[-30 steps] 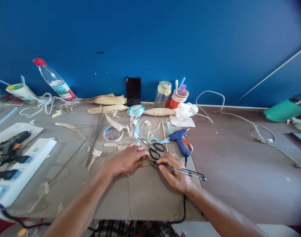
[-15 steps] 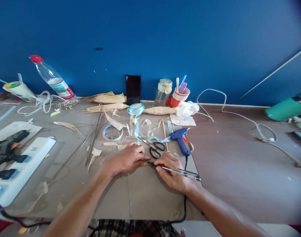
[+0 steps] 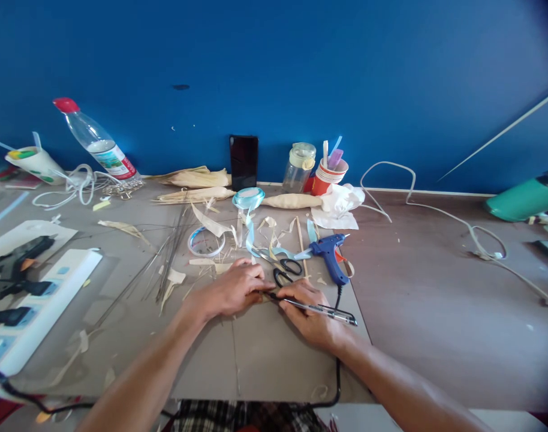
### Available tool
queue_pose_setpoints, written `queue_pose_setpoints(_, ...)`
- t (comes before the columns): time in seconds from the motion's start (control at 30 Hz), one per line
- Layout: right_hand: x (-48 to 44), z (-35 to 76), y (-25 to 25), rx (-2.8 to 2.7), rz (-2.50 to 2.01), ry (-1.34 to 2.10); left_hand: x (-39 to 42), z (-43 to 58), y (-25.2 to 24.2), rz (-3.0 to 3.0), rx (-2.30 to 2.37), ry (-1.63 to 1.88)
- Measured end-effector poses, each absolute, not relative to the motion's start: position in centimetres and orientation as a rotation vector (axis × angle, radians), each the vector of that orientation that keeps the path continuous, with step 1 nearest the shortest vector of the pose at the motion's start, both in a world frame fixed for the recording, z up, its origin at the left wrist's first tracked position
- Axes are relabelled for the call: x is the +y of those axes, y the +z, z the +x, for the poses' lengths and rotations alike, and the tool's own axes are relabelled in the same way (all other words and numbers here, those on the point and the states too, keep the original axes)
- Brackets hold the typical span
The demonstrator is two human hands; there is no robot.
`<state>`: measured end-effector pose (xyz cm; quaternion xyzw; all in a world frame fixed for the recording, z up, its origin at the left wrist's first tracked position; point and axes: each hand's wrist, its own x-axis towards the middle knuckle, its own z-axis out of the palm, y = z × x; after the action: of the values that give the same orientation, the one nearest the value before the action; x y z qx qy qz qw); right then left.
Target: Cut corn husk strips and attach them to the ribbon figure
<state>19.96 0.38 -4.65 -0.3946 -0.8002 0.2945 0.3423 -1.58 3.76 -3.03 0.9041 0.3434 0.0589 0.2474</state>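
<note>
My right hand (image 3: 307, 312) is closed around a clear pen (image 3: 321, 309) with a dark grip. The pen's tip points left and meets the fingertips of my left hand (image 3: 238, 289). That hand is pressed low on the table, its fingers bent and close together, holding down a small tan piece of corn husk (image 3: 264, 297) that is mostly covered. Just beyond the hands lie black-handled scissors (image 3: 286, 271), their blades among ribbon and scraps. To their right rests a blue glue gun (image 3: 330, 255).
A tape roll (image 3: 206, 242), thin wires (image 3: 168, 264) and husk scraps lie left of centre. Behind stand a phone (image 3: 244, 162), a clear jar (image 3: 298, 168) and paper cups (image 3: 328, 177). At left are a power strip (image 3: 53, 306) and a leaning bottle (image 3: 105, 150).
The pen and my right hand have shifted slightly left, the pen tip moving closer to my left fingertips. Less of the husk piece shows now. My left hand has hardly moved.
</note>
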Motion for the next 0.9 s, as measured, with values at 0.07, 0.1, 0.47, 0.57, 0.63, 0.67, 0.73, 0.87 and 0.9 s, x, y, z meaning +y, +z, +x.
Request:
queue_pose_setpoints(0.07, 0.40, 19.91, -4.66, -2.081, -1.027, 0.769, 3.74, -1.61, -3.07, 2.464, 0.939, 0.167)
queue_pose_setpoints(0.1, 0.41, 19.89, -4.68, -2.077, -1.027, 0.768, 3.74, -1.63, -3.12, 2.465, 0.940, 0.169)
queue_pose_setpoints(0.47, 0.45, 19.83, -4.79, -2.080, -1.036, 0.765, 3.72, -1.62, -3.20, 2.463, 0.935, 0.183)
queue_pose_setpoints(0.57, 0.47, 19.80, -4.70, -2.082, -1.058, 0.774, 3.72, -1.60, -3.11, 2.458, 0.936, 0.166)
queue_pose_setpoints(0.63, 0.47, 19.78, -4.69, -2.083, -1.067, 0.769, 3.72, -1.59, -3.12, 2.457, 0.938, 0.175)
queue_pose_setpoints(0.67, 0.47, 19.78, -4.69, -2.083, -1.069, 0.766, 3.72, -1.59, -3.15, 2.458, 0.939, 0.181)
queue_pose_setpoints(0.73, 0.45, 19.79, -4.67, -2.082, -1.073, 0.765, 3.72, -1.61, -3.24, 2.458, 0.942, 0.191)
queue_pose_setpoints(0.87, 0.42, 19.87, -4.57, -2.092, -1.090, 0.760, 3.73, -1.68, -3.46, 2.459, 0.938, 0.203)
queue_pose_setpoints(0.9, 0.42, 19.89, -4.55, -2.096, -1.093, 0.755, 3.73, -1.69, -3.51, 2.459, 0.936, 0.204)
